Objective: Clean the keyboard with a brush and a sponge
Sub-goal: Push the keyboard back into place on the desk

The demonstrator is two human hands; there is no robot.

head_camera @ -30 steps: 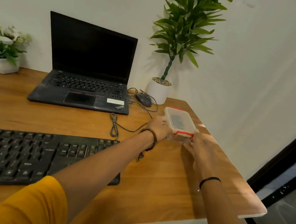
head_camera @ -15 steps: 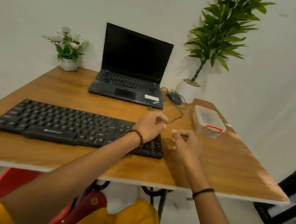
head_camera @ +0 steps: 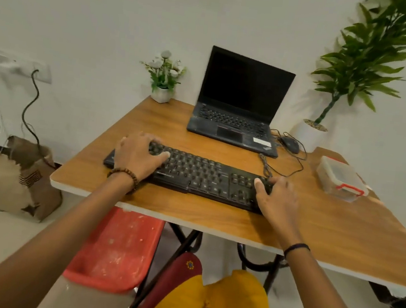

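My fingers curl round the keyboard, left hand and right hand gripping its two ends; its long axis runs crosswise between them.

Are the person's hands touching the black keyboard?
Touching. Head view: left hand grips the keyboard at its left end, right hand at its right end, thumbs on keys.

No text can be read with certainty. The keyboard carries a small pale print on its front edge, too blurred. Behind the keyboard, the laptop has a white sticker, also illegible.
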